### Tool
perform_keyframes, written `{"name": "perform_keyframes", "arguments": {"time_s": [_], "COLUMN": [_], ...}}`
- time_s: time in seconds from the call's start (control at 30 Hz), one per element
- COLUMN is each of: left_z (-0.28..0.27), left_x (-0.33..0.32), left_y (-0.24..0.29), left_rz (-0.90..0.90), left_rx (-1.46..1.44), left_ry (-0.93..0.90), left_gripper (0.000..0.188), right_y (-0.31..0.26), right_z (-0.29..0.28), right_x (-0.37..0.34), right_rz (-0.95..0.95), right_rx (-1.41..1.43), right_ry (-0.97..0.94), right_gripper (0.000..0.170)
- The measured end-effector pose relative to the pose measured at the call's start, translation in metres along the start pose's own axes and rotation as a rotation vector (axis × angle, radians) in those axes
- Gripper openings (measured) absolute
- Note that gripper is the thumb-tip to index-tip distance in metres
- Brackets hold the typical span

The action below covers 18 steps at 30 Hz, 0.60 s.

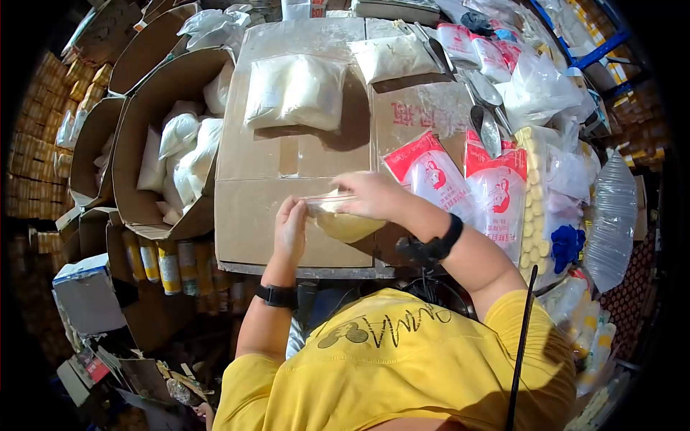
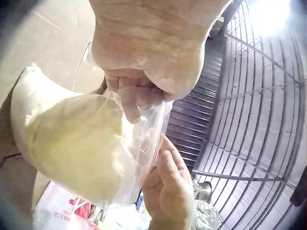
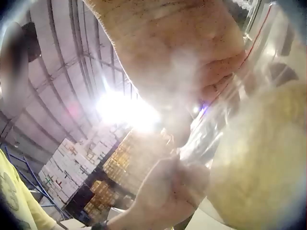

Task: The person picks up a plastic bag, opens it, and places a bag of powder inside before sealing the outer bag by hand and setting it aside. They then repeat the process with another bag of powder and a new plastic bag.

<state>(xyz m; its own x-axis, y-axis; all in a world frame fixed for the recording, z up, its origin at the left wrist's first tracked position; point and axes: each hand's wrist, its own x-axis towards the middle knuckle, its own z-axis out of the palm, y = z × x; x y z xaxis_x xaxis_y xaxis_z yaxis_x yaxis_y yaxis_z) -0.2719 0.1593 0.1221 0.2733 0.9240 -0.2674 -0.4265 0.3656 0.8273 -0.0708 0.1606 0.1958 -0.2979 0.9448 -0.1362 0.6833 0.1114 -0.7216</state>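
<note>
A clear zip-top bag (image 1: 348, 227) of pale yellow powder is held up over the front edge of the cardboard-covered table. My left hand (image 1: 291, 226) pinches the left end of its top strip. The right hand (image 1: 372, 195) grips the same strip further right, palm turned down. In the left wrist view the powder bulges in the lower part of the bag (image 2: 81, 143), below the strip with its red line. Seen from the right wrist, the bag (image 3: 261, 158) hangs at the right, with the left hand (image 3: 168, 184) at its upper edge.
Two filled white bags (image 1: 296, 93) lie at the table's back left, another white bag (image 1: 395, 57) behind. Red-and-white printed bag packs (image 1: 496, 187) lie at the right, below metal scoops (image 1: 486, 131). An open carton (image 1: 129, 169) with white bags stands left; yellow foam (image 1: 533, 194) lies far right.
</note>
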Motion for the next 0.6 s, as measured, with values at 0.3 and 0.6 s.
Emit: {"name": "perform_keyframes", "arguments": {"time_s": [0.3,0.6], "left_z": [-0.009,-0.008], "left_x": [0.002,0.003], "left_y": [-0.003,0.003], "left_rz": [0.109,0.093], "left_rx": [0.22,0.203], "left_ry": [-0.072,-0.12], "left_gripper": [0.006,0.007], "right_y": [0.006,-0.004], "right_z": [0.023,0.02], "right_x": [0.021,0.032], "right_rz": [0.066,0.098], "right_rx": [0.215,0.161], "right_ry": [-0.095,-0.157], "right_gripper": [0.023,0.024]}}
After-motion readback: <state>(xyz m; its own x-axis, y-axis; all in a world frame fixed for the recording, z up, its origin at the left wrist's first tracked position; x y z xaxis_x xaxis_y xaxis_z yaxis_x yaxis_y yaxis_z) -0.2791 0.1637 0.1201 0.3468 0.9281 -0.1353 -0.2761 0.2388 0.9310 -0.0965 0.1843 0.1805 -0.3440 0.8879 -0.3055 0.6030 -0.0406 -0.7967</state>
